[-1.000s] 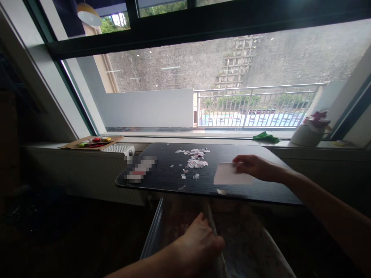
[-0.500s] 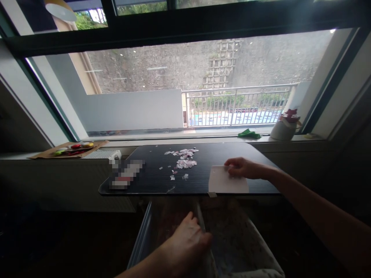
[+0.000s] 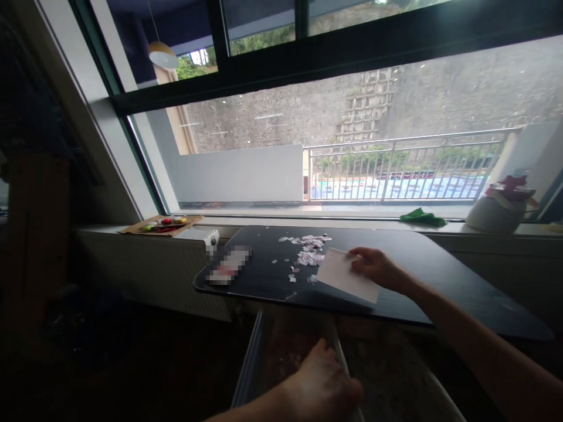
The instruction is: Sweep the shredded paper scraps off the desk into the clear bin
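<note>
My right hand (image 3: 373, 268) pinches a white card (image 3: 345, 275) by its upper right side. The card is tilted over the dark table (image 3: 259, 234), its left edge close to a pile of small paper scraps (image 3: 311, 258). Below the table's front edge, my left hand (image 3: 328, 375) is closed over the right rim of a clear plastic bin (image 3: 251, 360), fingers inside and thumb outside. Small pale and reddish bits show dimly inside the bin. A few single scraps (image 3: 292, 279) lie left of the card, near the table edge.
A blurred-out flat object (image 3: 229, 265) lies at the table's left end. On the windowsill are a brown board with colourful items (image 3: 165, 223), a green cloth (image 3: 423, 217) and a grey pot-like object (image 3: 501, 206). A radiator (image 3: 149, 266) stands left below the sill.
The card has turned and its left side has come up beside the scrap pile, my right hand still on it. My left hand stays at the bin's rim. The camera view has shifted left and tilted.
</note>
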A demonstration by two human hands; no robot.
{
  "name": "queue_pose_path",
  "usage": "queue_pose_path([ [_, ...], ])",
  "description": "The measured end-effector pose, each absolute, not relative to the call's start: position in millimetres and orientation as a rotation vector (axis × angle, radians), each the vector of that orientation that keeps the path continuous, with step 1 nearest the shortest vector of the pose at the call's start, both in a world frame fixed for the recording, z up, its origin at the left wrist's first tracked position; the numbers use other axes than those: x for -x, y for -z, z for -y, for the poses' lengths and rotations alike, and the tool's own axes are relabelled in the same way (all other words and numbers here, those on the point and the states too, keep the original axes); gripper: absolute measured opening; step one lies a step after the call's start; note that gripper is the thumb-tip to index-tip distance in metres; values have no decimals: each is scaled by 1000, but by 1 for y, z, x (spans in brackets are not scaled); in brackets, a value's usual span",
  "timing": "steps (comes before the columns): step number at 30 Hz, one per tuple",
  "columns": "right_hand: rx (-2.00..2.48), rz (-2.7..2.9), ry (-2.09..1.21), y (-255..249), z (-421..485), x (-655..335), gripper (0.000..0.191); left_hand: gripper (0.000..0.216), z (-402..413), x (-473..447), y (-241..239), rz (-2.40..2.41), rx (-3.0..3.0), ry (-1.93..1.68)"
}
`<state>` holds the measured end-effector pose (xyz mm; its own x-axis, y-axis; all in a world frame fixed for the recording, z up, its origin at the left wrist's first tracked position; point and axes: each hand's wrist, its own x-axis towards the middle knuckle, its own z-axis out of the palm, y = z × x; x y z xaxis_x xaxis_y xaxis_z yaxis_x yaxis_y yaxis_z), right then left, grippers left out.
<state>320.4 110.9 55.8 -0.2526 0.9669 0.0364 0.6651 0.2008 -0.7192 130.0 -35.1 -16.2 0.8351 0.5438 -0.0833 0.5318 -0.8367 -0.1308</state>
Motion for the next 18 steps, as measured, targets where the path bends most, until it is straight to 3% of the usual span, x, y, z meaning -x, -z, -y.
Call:
queue_pose_path([
  [9, 1397, 2104, -724, -55, -107, -314, 24, 24, 35, -139, 13, 839, 2863, -247],
  [18, 1588, 2068, -682, -58, -106, -312, 25, 23, 37, -134, 16, 822, 2866, -119],
])
